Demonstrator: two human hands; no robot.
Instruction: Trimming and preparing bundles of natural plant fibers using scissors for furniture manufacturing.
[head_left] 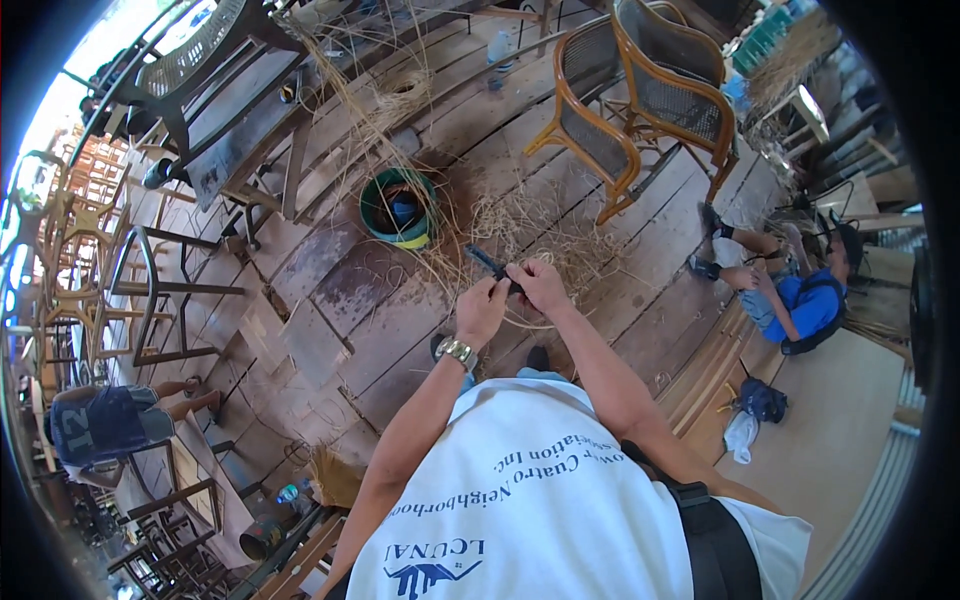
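Note:
In front of my body both hands are closed together around a slim dark hand tool with a narrow far end (482, 259). My left hand (481, 312), with a metal watch on its wrist, grips near the middle of it. My right hand (541, 287) pinches the near end, fingertips almost touching the left ones. A thin pale strip curves below the right hand; whether it is held I cannot tell. Just beyond the hands stands a green bucket (371, 217) with dark contents and a blue item inside. Loose rattan strips (530, 230) lie tangled on the planks beside it.
Two cane-backed wooden armchairs (640, 100) stand at far right. A person in blue (815, 305) sits on the right; another (110, 425) bends at a bench on the left. Chair frames (165, 290) crowd the left side. A bottle (499, 50) stands at the back.

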